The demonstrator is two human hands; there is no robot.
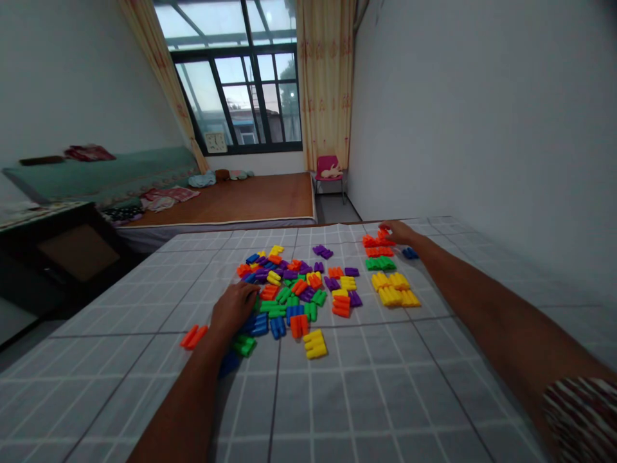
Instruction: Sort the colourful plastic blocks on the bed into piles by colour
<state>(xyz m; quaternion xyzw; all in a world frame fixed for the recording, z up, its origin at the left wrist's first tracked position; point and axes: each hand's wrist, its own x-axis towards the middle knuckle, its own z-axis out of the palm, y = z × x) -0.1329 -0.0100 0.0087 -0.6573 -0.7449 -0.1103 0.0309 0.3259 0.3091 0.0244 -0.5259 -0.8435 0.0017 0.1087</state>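
Sleeve (581, 418) cut off; R hand (398, 231) at orange pcs (371, 242), L hand (234, 310) at mixed pile (283, 295), grips unclear.

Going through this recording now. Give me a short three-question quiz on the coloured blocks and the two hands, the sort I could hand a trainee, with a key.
1. Multiple choice: which blocks is the right hand at?
A. purple blocks
B. orange blocks
C. blue blocks
2. True or false: the left hand is at the edge of the mixed pile.
3. Fill in the blank: on the right side of the table, between the orange blocks and the yellow blocks, lie the ____.

Key: 1. B; 2. true; 3. green blocks.
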